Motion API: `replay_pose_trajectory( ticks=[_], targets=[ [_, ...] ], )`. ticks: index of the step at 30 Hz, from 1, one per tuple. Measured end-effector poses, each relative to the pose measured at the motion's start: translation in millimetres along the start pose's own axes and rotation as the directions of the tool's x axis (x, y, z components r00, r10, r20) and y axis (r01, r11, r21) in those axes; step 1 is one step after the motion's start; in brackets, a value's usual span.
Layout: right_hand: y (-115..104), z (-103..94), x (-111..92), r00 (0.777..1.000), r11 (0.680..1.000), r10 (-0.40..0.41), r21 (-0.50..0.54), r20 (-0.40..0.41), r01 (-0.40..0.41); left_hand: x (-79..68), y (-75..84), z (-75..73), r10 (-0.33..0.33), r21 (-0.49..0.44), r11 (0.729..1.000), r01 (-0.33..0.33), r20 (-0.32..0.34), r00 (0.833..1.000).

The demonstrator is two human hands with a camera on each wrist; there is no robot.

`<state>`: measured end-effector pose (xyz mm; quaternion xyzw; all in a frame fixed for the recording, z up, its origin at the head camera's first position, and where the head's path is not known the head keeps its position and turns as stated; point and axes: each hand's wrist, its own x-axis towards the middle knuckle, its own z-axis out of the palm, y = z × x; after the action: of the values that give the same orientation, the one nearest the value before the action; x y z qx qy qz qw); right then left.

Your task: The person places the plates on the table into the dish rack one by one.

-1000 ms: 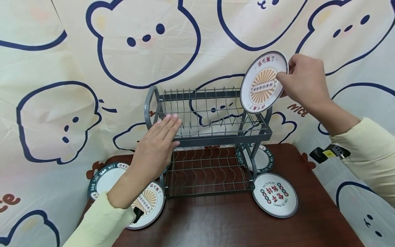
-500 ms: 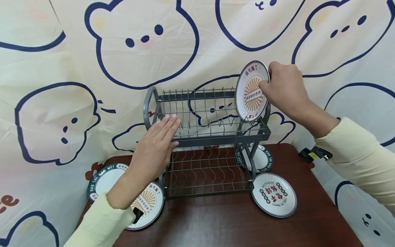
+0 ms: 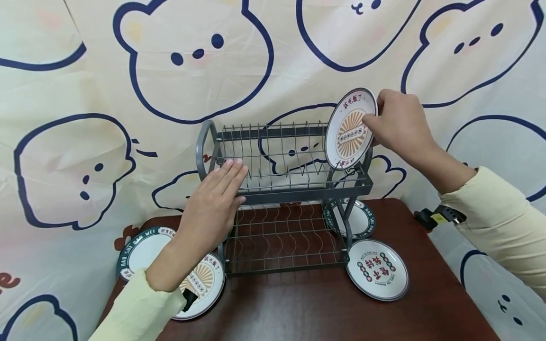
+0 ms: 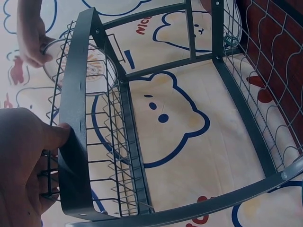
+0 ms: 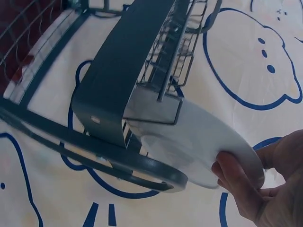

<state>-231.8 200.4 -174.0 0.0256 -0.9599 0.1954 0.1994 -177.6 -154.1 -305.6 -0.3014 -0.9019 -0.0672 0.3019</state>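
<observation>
My right hand (image 3: pixel 400 124) pinches the rim of a small white plate (image 3: pixel 350 135) with red writing and an orange sunburst. The plate stands nearly upright, its lower edge among the wires at the right end of the upper tier of the grey dish rack (image 3: pixel 304 193). In the right wrist view the plate's plain back (image 5: pixel 196 135) shows, thumb on it near the rim. My left hand (image 3: pixel 213 208) rests with straight fingers on the rack's upper left corner. The left wrist view shows its thumb (image 4: pixel 57 135) against the front bar.
On the brown table (image 3: pixel 294 308), a green-rimmed plate (image 3: pixel 142 251) and a sunburst plate (image 3: pixel 209 289) lie left, partly behind my left arm. Right of the rack lie a red-lettered plate (image 3: pixel 377 270) and another green-rimmed plate (image 3: pixel 360 219). A bear-print cloth (image 3: pixel 170 90) hangs behind.
My right hand has brought the sunburst plate down and left to the rack's right end, then shifted only slightly over the last half second. My left hand stays on the rack.
</observation>
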Motion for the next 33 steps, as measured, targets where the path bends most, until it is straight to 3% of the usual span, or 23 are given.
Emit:
replay_pose_trajectory(
  ticks=[22, 33],
  targets=[
    [6.4, -0.5, -6.1, 0.993, 0.988, 0.101, 0.109, 0.065, -0.107, 0.8, -0.4, 1.8, 0.010, -0.009, 1.000, -0.010, -0.034, 0.999],
    [10.0, 0.1, -9.6, 0.986, 0.979, 0.128, 0.145, 0.104, -0.142, 0.4, 1.1, -0.9, 0.000, -0.014, 1.000, -0.001, -0.019, 1.000]
  ],
)
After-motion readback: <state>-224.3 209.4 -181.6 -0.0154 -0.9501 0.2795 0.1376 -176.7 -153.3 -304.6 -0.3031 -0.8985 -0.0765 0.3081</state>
